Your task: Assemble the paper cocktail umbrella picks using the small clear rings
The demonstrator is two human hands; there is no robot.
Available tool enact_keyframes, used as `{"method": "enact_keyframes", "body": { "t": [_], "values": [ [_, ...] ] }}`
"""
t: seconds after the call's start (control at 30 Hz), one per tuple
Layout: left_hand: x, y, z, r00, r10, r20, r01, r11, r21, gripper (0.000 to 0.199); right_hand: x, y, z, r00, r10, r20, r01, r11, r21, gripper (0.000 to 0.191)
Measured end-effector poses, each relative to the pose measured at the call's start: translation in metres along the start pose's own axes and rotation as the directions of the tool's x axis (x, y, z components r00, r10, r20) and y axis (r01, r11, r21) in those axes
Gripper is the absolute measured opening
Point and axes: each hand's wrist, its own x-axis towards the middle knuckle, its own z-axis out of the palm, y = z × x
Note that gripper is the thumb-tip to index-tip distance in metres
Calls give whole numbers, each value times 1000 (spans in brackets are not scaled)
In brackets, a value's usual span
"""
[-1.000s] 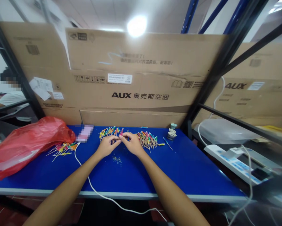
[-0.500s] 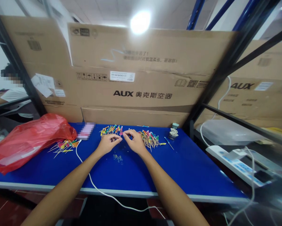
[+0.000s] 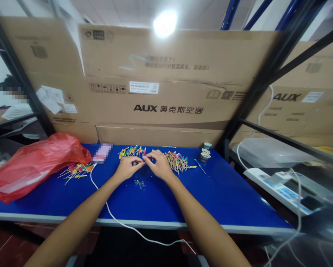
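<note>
My left hand (image 3: 127, 167) and my right hand (image 3: 159, 165) meet over the table, thumbs and fingertips pinched together. Between them a pink-topped stick, which looks like a folded cocktail umbrella (image 3: 144, 151), points upward; its lower part is hidden by my fingers. Behind my left hand lies a row of similar umbrellas (image 3: 131, 151) in mixed colours. A bigger pile of umbrellas (image 3: 179, 163), wooden sticks toward me, lies right of my right hand. Small clear rings (image 3: 140, 183) are scattered on the table below my hands.
The blue table (image 3: 210, 200) carries a red plastic bag (image 3: 38, 163), more umbrellas (image 3: 74, 171), a phone (image 3: 103, 152) with a white cable (image 3: 122, 223), small round tubs (image 3: 205, 155) and a thin blue-handled tool (image 3: 200, 166). A cardboard wall (image 3: 166, 126) closes the back. A person (image 3: 16, 100) sits far left.
My fingertips have drawn closer together, the right hand shifting slightly left. The pink umbrella top now shows more plainly between them. The view has tilted a little.
</note>
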Motion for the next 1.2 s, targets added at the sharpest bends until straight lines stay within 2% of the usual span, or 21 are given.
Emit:
{"method": "enact_keyframes", "body": {
  "t": [0.27, 0.53, 0.8, 1.0, 1.2],
  "values": [
    [-1, -2, 0, 1000, -9, 13, 8, 1000, 21, 26, 0, -1, -4, 999, -34, -8, 34, 999, -15, 22],
    [0, -5, 2, 999, -26, -18, 27, 998, 53, 24, 1, -1, -7, 988, 5, -154, -14, 998, -58, 20],
    [-1, -1, 1, 1000, -16, 9, 15, 999, 45, 28, 1, -4, -4, 996, -8, -91, 6, 1000, -17, 21],
    [-2, -1, 2, 1000, -8, 19, 8, 999, 44, 30, 0, -2, -3, 1000, -28, -13, 28, 1000, -11, 14],
    [-2, -4, 3, 1000, -16, 11, 15, 998, 54, 28, 0, 0, -3, 999, -4, -43, 3, 1000, -26, 10]
  ]
}}
